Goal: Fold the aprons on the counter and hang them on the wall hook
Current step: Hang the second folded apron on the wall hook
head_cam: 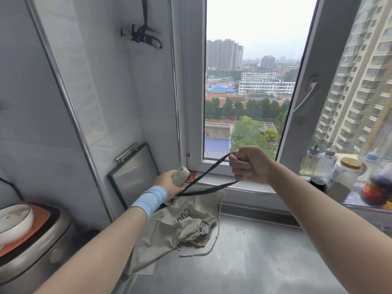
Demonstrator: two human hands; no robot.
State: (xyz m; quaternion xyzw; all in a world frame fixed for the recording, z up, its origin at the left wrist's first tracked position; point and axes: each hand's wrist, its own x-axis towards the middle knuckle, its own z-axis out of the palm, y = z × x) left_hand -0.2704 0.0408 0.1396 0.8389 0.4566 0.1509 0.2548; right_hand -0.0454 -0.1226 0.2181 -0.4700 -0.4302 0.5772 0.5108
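My left hand (169, 183) grips a rolled-up beige apron bundle (182, 176) above the counter, near the window corner. My right hand (249, 164) is clenched around the bundle's dark strap (209, 171), which runs as a taut loop from the left hand to the right fist. A second beige apron (182, 228) with dark lettering lies crumpled on the steel counter (254, 262) below my hands. Another folded apron bundle (142, 37), tied with a dark strap, hangs on the wall high at the left.
A glass panel with a metal handle (131, 170) leans against the wall behind my left hand. A rice cooker (31, 240) with a white bowl on top stands at the left. Jars and bottles (347, 177) crowd the sill at the right. The window (248, 81) is straight ahead.
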